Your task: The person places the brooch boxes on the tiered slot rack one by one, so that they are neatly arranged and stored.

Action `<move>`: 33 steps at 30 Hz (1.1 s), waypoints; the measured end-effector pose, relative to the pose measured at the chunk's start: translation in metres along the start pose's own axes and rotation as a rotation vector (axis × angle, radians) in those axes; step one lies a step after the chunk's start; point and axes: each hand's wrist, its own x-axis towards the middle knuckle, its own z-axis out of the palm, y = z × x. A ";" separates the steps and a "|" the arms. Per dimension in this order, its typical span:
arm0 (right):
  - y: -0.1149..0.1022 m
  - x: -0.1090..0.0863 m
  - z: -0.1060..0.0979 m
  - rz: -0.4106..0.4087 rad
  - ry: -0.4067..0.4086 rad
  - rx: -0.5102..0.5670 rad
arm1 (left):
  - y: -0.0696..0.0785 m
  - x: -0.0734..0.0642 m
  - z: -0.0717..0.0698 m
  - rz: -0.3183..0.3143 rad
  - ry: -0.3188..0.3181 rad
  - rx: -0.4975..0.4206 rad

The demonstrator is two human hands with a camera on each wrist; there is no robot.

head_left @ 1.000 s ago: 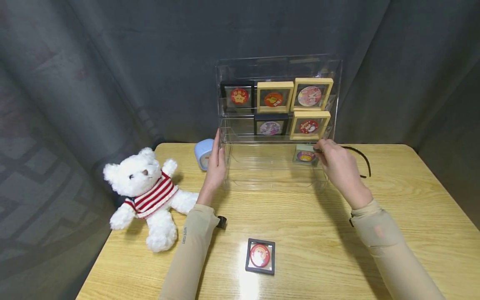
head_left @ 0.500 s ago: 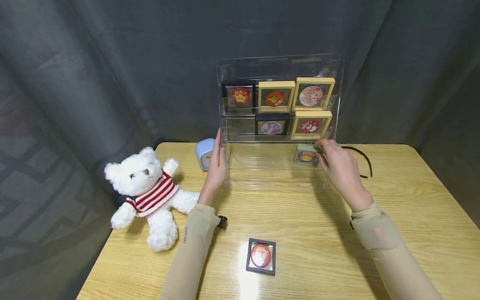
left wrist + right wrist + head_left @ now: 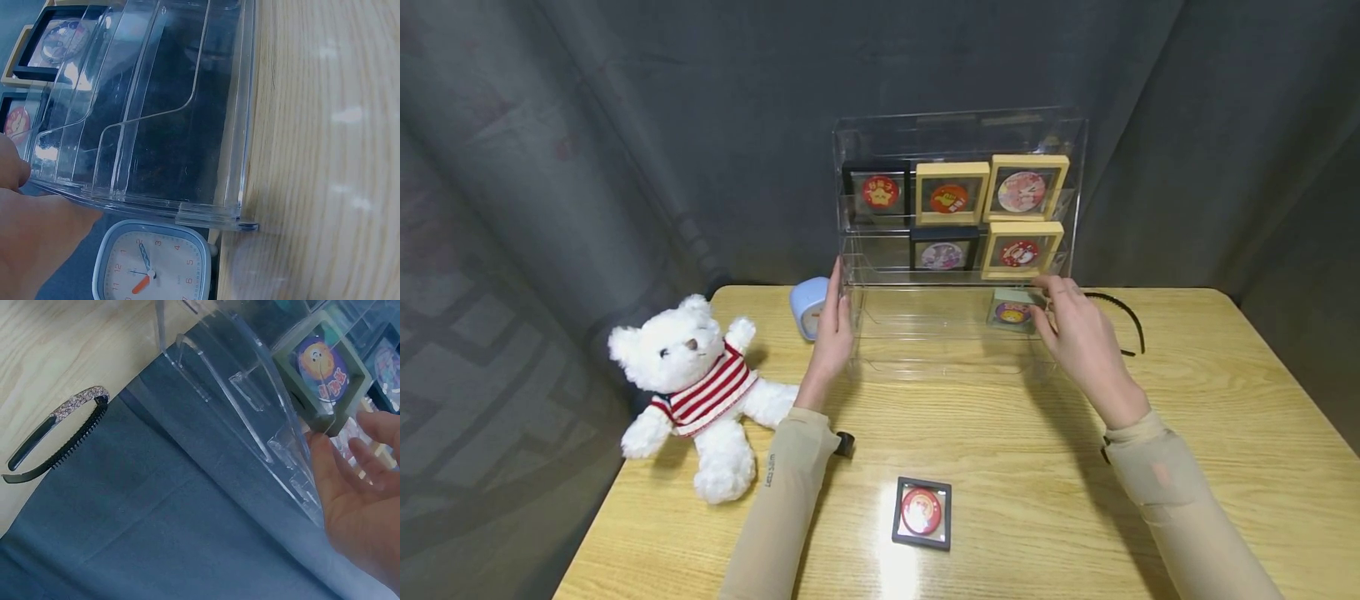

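Note:
A clear acrylic display stand (image 3: 925,329) stands upright on the wooden table. My left hand (image 3: 832,333) rests along its left side with the fingers straight; in the left wrist view, part of that hand (image 3: 37,231) lies at the stand's edge. On the lower tier at the right leans a small green frame (image 3: 1013,309) with a purple and orange round badge. Beside that frame is my right hand (image 3: 1078,337). In the right wrist view the thumb touches a corner of the green frame (image 3: 350,353), while the other fingers are spread off it.
Several black and yellow badge frames, one a yellow frame (image 3: 1022,250), fill the upper tiers. A black frame with a red badge (image 3: 921,512) lies at the front. A white teddy bear (image 3: 700,392), blue alarm clock (image 3: 808,308) and black headband (image 3: 1127,321) surround the stand.
My right hand's finger and thumb have parted and loosened from the green frame, which stays on the lower tier. The left hand has kept its place at the stand.

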 end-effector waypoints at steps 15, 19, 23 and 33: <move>-0.026 -0.011 -0.016 -0.026 0.050 0.102 | 0.001 0.000 0.000 0.010 0.006 -0.005; -0.033 -0.020 -0.018 -0.023 0.041 0.136 | 0.001 0.000 0.001 -0.001 0.000 -0.002; -0.039 -0.029 -0.018 -0.002 0.006 0.164 | 0.001 -0.001 0.001 -0.007 0.001 0.000; -0.065 -0.049 -0.007 0.003 -0.106 0.272 | -0.001 0.000 0.000 0.013 0.002 -0.007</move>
